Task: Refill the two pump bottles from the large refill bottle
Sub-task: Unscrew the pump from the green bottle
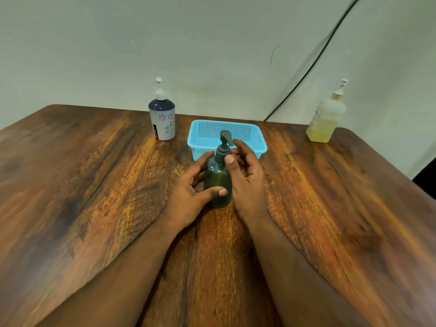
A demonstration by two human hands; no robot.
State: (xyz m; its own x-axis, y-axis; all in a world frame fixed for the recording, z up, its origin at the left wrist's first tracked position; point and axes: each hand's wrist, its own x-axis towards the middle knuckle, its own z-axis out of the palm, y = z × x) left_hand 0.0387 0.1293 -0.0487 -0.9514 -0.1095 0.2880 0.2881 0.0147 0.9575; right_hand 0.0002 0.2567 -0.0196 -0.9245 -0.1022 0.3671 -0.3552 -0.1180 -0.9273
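Early stage: green pump bottle [218, 182] upright mid-table, cap on. Left hand [188, 197] grips its body; right hand [245, 178] pinches the collar. Both refills remain; refill bottle [325, 119] untouched, far right.

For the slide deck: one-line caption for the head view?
Both hands, left hand and right hand, grip the green pump bottle before the blue basket.

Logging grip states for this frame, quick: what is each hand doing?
Left hand: holds the green pump bottle by its body, fingers curled round it.
Right hand: grips the bottle's pump collar, thumb on the front.
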